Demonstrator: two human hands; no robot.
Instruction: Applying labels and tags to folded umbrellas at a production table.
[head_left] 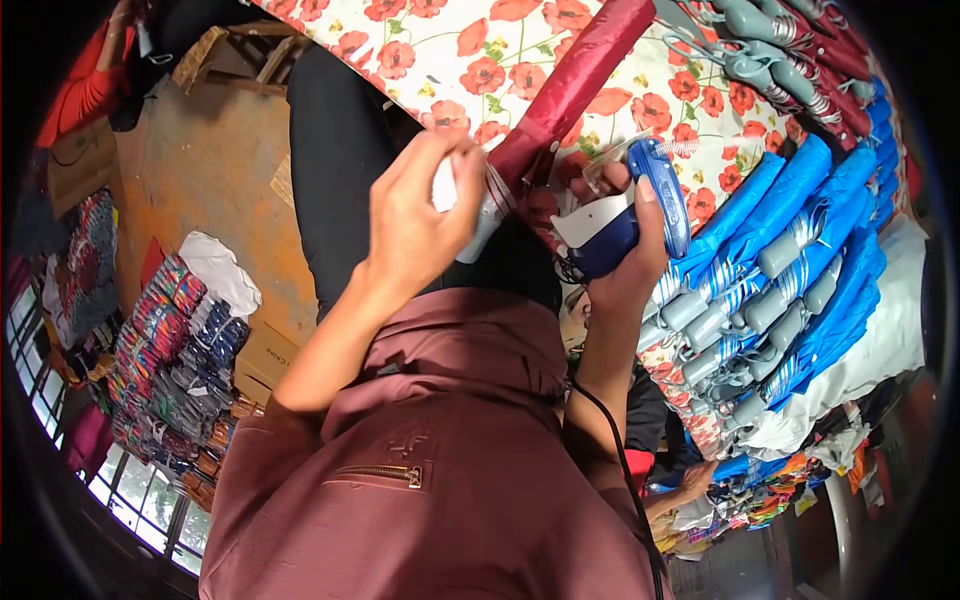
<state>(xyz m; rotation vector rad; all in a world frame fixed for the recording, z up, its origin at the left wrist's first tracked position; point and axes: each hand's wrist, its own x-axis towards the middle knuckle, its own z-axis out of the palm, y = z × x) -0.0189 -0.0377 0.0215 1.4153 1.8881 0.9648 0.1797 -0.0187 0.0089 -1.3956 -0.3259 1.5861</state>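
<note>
A folded maroon umbrella [595,75] slants from the table's edge toward my lap, its metal rib ends and grey handle [482,238] nearest me. Beside that handle my left hand [420,205] is closed, with a small white piece [443,187] between thumb and fingers; what exactly it is cannot be made out. My right hand [640,235] grips a blue tagging gun [660,195], clear plastic fasteners showing at its top. A navy and white card-like piece [600,238] sits against the same hand, partly covered by the fingers.
A poppy-print cloth covers the table [480,75]. Blue folded umbrellas [790,230] with grey handles are piled at right, maroon ones [800,60] at upper right. Bundled patterned goods [170,350] lie on the left by a cardboard box [265,358]. Other people are partly visible.
</note>
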